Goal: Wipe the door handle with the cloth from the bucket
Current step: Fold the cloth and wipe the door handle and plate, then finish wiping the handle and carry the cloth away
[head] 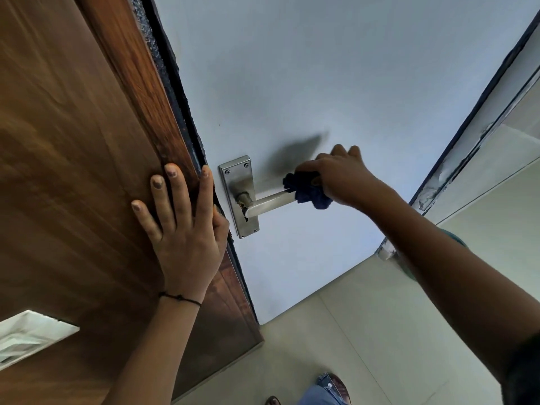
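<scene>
Right hand (340, 178) is clenched around a dark blue cloth (306, 190), pressing it onto the free end of the door handle (270, 203). Cloth is bunched, wrapped over the lever tip, with a fold hanging just below the hand. The lever's bare metal shows between the cloth and the pivot.

The handle is a brushed steel lever on a tall steel backplate (237, 182), screws visible at the plate's top and bottom corners. A dark slot sits under the pivot, probably a keyhole; too small to be sure. The plate is mounted on a pale grey-blue door (292, 68), close to its left edge. Hand and cloth throw a soft shadow on the door just above the lever.

Left hand (184, 226) is open, holding nothing, flat on the brown wooden panel (67, 141) left of the door. Fingers are spread; the index finger reaches the dark strip (172, 80) running between wood and door. Thin black thread band (179, 298) on the left wrist.

Nothing blocks the lever besides the cloth and the right hand.

A pale tiled floor (365, 346) shows near the bottom, with a sandalled foot and a denim hem (324, 390) at the frame edge. A white rectangular object (29, 334) sits low left, blurred. A teal rim (453, 236) shows behind the right forearm; can't identify it. No readable brand, label or writing anywhere.
</scene>
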